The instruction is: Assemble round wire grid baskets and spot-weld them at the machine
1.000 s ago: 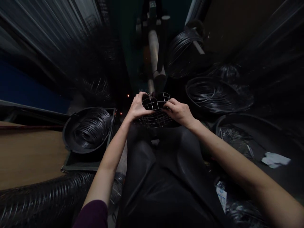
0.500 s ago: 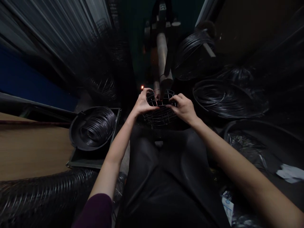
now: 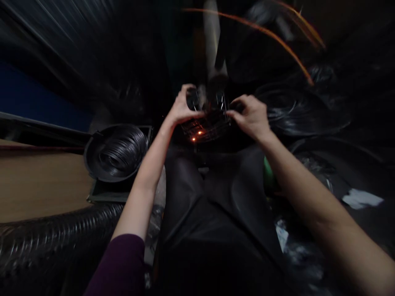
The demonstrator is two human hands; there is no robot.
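A round wire basket of crossed thin rods sits under the end of a grey cylindrical machine arm. Thumb and fingers of my left hand are closed on the basket's left rim, thumb along the near edge. My right hand is at the right rim, fingers curled and thumb tip against the edge; blur softens this contact. Two glowing sparks show at the basket's near side. The machine tip inside the basket is dark and partly hidden.
A black dish with coiled wire stands at left, beside a ribbed wire roll. More coiled wire lies at right, near a white scrap. Orange spark trails arc across the top right. A dark apron covers my lap.
The view has tilted down, so hands and basket appear higher. My right hand has shifted outward to the basket's right edge. Sparks now fly, and the picture is more blurred.
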